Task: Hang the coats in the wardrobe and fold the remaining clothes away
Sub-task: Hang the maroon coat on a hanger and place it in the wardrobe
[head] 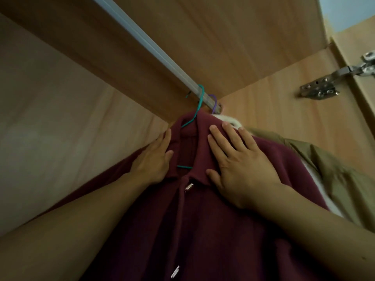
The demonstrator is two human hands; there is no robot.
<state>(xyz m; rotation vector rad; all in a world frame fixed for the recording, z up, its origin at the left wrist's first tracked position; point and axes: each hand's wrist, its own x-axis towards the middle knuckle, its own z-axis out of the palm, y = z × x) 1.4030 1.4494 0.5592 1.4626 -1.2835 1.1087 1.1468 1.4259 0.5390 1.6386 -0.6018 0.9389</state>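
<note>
A maroon hooded top [194, 220] with drawstrings hangs on a teal hanger [197, 106], whose hook sits over the white wardrobe rail [154, 49]. My left hand [154, 157] rests flat on the garment's left shoulder beside the collar, fingers straight. My right hand [241, 157] lies spread and flat on its right shoulder. Behind it on the rail a purple hanger [214, 99] carries an olive-green coat [332, 179] with a white lining; most of that coat is hidden.
I look steeply upward inside a wooden wardrobe: back panel [50, 118] at left, top panel above the rail, side wall at right. A metal door hinge [332, 82] is fixed to the right wall near the door edge.
</note>
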